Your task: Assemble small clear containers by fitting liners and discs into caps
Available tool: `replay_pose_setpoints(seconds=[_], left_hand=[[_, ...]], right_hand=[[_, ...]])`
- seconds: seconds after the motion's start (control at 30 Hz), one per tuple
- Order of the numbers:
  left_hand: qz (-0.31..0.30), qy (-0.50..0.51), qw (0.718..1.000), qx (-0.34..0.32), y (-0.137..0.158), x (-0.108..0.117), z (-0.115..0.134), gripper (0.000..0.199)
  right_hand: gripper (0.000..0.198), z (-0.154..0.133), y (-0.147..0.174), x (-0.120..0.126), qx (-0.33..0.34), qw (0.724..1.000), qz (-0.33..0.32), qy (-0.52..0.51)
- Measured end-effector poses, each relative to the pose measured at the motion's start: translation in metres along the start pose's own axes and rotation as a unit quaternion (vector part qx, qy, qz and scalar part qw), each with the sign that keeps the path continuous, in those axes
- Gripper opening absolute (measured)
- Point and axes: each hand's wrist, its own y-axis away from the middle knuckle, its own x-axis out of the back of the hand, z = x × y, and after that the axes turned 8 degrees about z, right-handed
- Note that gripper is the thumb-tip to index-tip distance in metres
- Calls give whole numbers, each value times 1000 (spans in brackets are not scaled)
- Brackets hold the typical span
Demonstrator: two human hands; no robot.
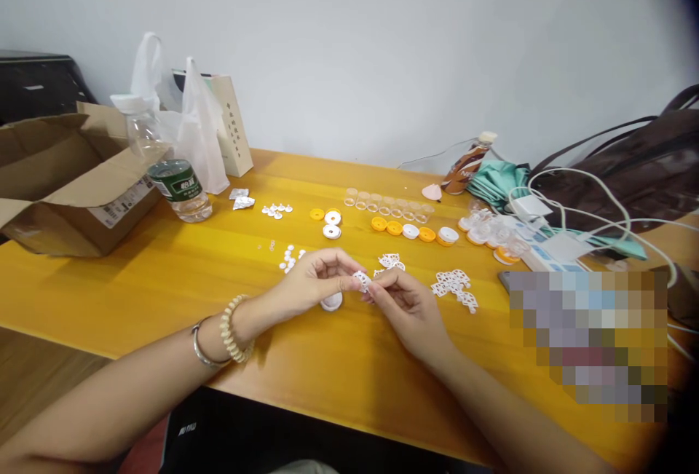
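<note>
Between both sets of fingertips is a small white openwork plastic piece (361,282). My left hand (322,277) pinches it from the left, and my right hand (407,306) grips its right side. Just below my left fingers a round white cap (331,301) lies on the table, partly covered. Small white discs (289,257) are scattered behind my left wrist. Similar white openwork pieces lie in one cluster (391,263) behind my right hand and in another cluster (454,286) to its right.
Clear plastic cups (387,204) stand in a row behind orange and white round lids (394,228). An open cardboard box (114,204) and a water bottle (180,190) are at left. Cables, a power strip (562,252) and a dark bag (628,161) crowd the right.
</note>
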Motion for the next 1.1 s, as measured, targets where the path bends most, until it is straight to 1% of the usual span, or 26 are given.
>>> replay_pose_setpoints(seconds=[0.13, 0.27, 0.33, 0.43, 0.47, 0.53, 0.63, 0.73, 0.83, 0.97, 1.1], left_hand=[[3, -4, 1000, 14, 0, -1, 0, 23], [13, -8, 1000, 13, 0, -4, 0, 21], [23, -14, 1000, 1, -1, -3, 1, 19], [35, -36, 998, -39, -3, 2, 5, 16], [28, -53, 997, -52, -4, 6, 7, 16], [-11, -108, 992, -69, -5, 16, 12, 17], [-80, -214, 971, -77, -7, 33, 18, 20], [-97, -288, 950, -73, -7, 44, 21, 20], [-115, -310, 942, -64, -7, 47, 22, 18], [-144, -322, 933, -68, -6, 44, 21, 18], [-150, -330, 930, -65, -6, 42, 20, 19]], right_hand=[[21, -1, -2, 0, -28, 1000, -8, -3], [22, 0, -5, 1, -42, 999, -25, 8], [21, 1, -6, 1, -45, 999, -27, 15], [18, 4, -7, 0, -36, 999, -22, 22], [19, 6, -7, 0, -28, 999, -22, 31], [24, 9, -6, -2, -2, 997, -29, 71], [37, 14, -2, -9, 43, 986, -50, 154], [45, 20, 1, -17, 62, 976, -79, 191], [44, 27, 1, -23, 74, 974, -98, 190], [40, 31, 1, -25, 74, 976, -101, 177], [36, 30, 1, -24, 72, 979, -101, 164]])
